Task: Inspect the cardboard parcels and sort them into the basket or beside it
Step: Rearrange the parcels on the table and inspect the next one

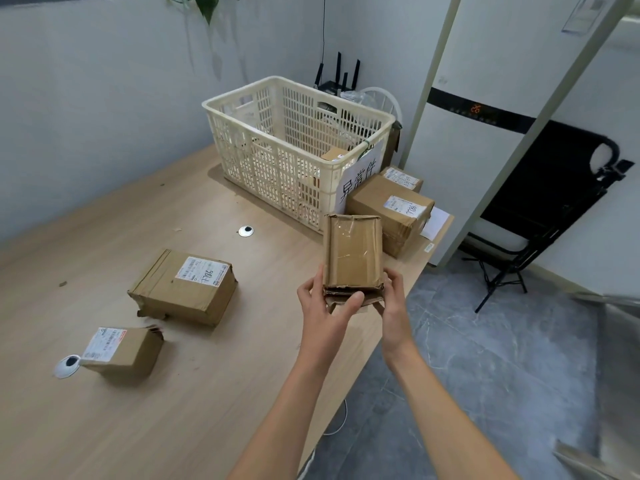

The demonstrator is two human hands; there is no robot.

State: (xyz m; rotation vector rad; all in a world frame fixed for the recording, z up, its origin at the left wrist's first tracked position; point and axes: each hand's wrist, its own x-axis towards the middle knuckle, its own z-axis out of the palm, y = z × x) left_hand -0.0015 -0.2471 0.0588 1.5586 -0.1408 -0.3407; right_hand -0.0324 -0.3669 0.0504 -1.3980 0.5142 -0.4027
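Two parcels (390,206) right of basket (298,147)

both forearms (277,427) leave the bottom edge. the left hand (323,306) and right hand (393,301) hold a small taped brown cardboard parcel (352,251) whose underside is hidden. beyond the hands, a cream plastic lattice basket (263,157) half hides its contents. left of the hands, the large brown cardboard box (180,296) has label print too small to read. right of the hands, a blurred grey shape (620,341) is cut off.
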